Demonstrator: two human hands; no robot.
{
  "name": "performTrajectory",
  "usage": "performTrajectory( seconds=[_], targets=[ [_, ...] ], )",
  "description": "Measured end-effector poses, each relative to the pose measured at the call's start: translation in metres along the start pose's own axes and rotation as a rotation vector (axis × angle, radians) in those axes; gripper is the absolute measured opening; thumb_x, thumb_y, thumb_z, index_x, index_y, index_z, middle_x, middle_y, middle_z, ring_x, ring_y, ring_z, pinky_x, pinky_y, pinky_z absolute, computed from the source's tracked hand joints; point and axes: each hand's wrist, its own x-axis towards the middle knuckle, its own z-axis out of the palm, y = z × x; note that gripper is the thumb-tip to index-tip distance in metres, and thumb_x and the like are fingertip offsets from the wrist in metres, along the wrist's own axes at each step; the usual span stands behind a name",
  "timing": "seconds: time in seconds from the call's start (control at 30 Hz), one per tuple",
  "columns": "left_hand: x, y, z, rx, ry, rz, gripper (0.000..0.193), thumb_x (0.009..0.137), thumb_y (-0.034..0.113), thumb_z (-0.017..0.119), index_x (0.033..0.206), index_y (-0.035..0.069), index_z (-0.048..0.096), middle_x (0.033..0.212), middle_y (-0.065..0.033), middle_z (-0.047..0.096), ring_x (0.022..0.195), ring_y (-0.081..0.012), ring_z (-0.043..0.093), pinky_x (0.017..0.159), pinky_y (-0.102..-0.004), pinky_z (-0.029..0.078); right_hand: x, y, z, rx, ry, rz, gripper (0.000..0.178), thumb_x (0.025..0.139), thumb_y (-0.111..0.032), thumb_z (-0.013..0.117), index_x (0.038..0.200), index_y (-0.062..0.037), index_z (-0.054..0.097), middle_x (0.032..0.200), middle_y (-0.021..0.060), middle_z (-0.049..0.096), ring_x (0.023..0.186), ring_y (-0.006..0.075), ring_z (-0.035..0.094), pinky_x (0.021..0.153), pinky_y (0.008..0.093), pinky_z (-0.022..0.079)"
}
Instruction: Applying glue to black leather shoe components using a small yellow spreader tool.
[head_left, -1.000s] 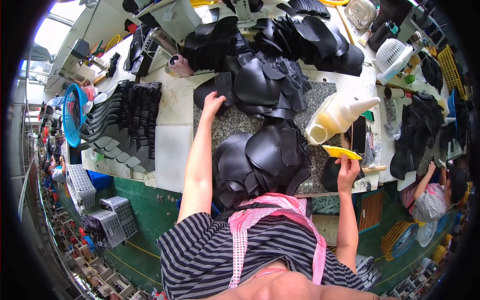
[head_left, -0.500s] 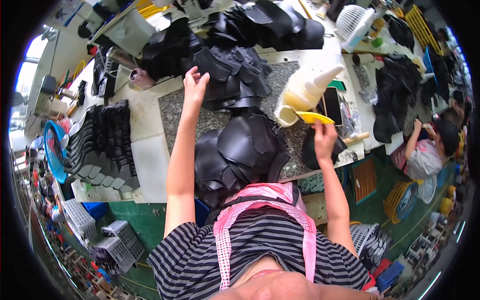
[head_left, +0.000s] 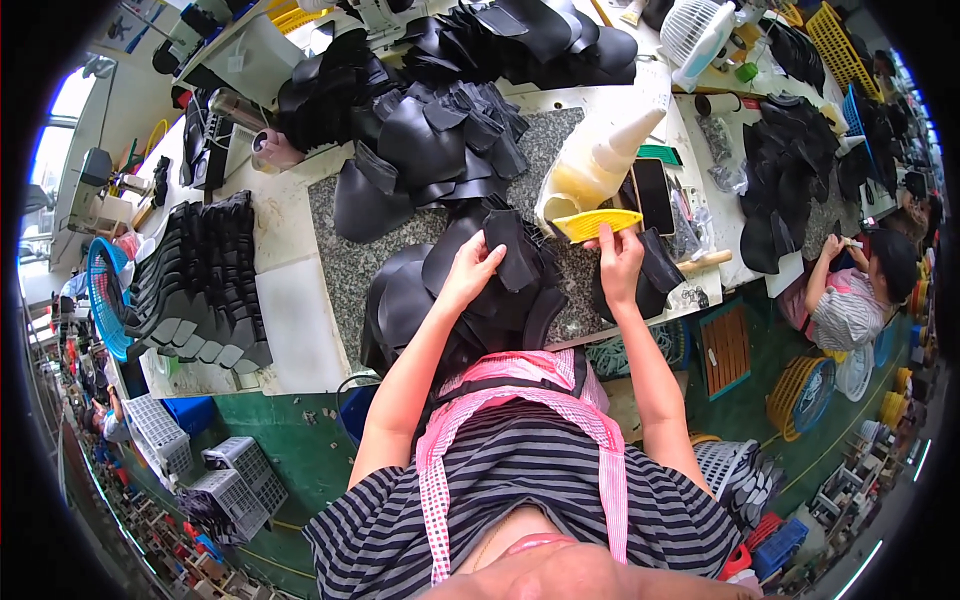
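My left hand (head_left: 474,273) pinches the edge of a small black leather-like piece (head_left: 514,252) above a pile of black cut pieces (head_left: 405,300) in front of me. In my right hand (head_left: 621,262), between thumb and fingers, is a flat yellow ribbed tool (head_left: 600,224). Its exact kind is not clear. The tool lies close to the mouth of a cream-coloured glue bottle (head_left: 590,165) that tilts on the stone slab (head_left: 335,265); I cannot tell whether they touch. Beyond my left hand spreads another heap of black pieces (head_left: 420,140).
Rows of stacked black parts (head_left: 200,280) stand at the left by a white board (head_left: 300,325). A phone (head_left: 652,197), a wooden-handled tool (head_left: 705,261) and a white fan (head_left: 697,40) are on the right. A co-worker (head_left: 850,300) sits at the far right.
My left hand has come back from the far heap toward me and now holds a small black piece. My right hand has shifted slightly left with the yellow tool.
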Motion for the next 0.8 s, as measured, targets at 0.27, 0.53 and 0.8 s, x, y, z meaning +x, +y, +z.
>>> performTrajectory(
  seconds=[0.27, 0.53, 0.8],
  targets=[
    [-0.007, 0.003, -0.001, -0.150, -0.090, 0.066, 0.025, 0.100, 0.018, 0.056, 0.123, 0.007, 0.056, 0.099, 0.0044, 0.066, 0.083, -0.0033, 0.059, 0.070, -0.0214, 0.048, 0.010, -0.023, 0.060, -0.331, -0.142, -0.525, 0.008, 0.089, -0.003, 0.063, 0.096, -0.0003, 0.065, 0.085, 0.0151, 0.063, 0.076, 0.0340, 0.064, 0.068, 0.0405, 0.051],
    [-0.010, 0.003, -0.001, -0.042, -0.081, 0.104, 0.025, 0.099, 0.016, 0.056, 0.121, 0.006, 0.057, 0.098, 0.0056, 0.064, 0.080, -0.0028, 0.054, 0.069, -0.0213, 0.044, 0.008, -0.023, 0.051, -0.312, -0.120, -0.388, 0.011, 0.090, -0.008, 0.065, 0.091, 0.0035, 0.065, 0.078, 0.0146, 0.062, 0.067, 0.0317, 0.064, 0.058, 0.0382, 0.050],
    [-0.007, 0.010, -0.002, -0.252, -0.020, 0.139, 0.020, 0.101, 0.014, 0.052, 0.119, 0.005, 0.057, 0.094, 0.0044, 0.065, 0.078, -0.0027, 0.057, 0.069, -0.0204, 0.045, -0.038, -0.032, 0.004, -0.345, -0.433, -0.579, 0.013, 0.086, 0.003, 0.063, 0.099, 0.0014, 0.063, 0.082, 0.0146, 0.062, 0.070, 0.0327, 0.063, 0.062, 0.0396, 0.052]
  ],
)
